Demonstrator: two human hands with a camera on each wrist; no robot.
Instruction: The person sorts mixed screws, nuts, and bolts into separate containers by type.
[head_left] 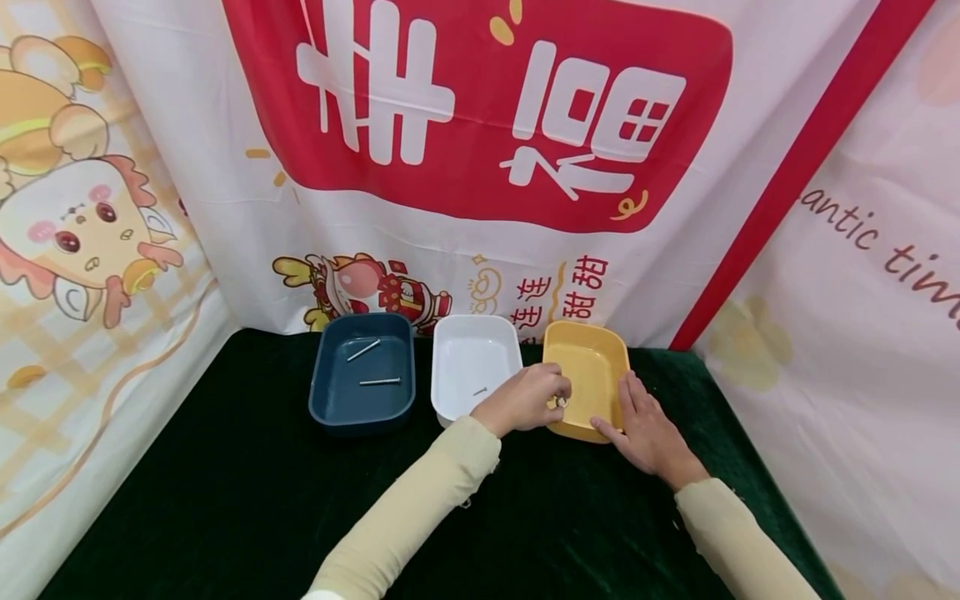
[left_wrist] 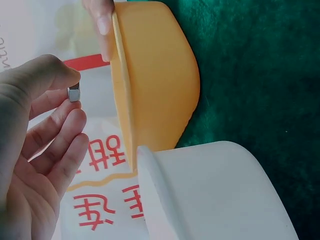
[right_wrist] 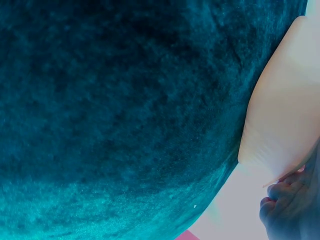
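My left hand (head_left: 525, 396) hovers over the left side of the yellow box (head_left: 583, 354). Between thumb and index finger it pinches a small, shiny metal nut (left_wrist: 74, 93); the other fingers are loosely bent. At the box's right near corner, my right hand (head_left: 652, 433) rests with its fingers straight along the right wall and its thumb over the near rim. The left wrist view shows part of that hand at the rim. Seen from the right wrist, some fingers (right_wrist: 282, 200) are dark and partly cut off by the frame edge.
A white box (head_left: 476, 350) stands left of the yellow one, with a small screw (head_left: 480, 391) inside. Farther left, a blue box (head_left: 362, 408) contains two long bolts (head_left: 380, 382). Dark green cloth (head_left: 247, 475) covers the table, and a printed curtain (head_left: 420, 217) hangs behind the boxes.
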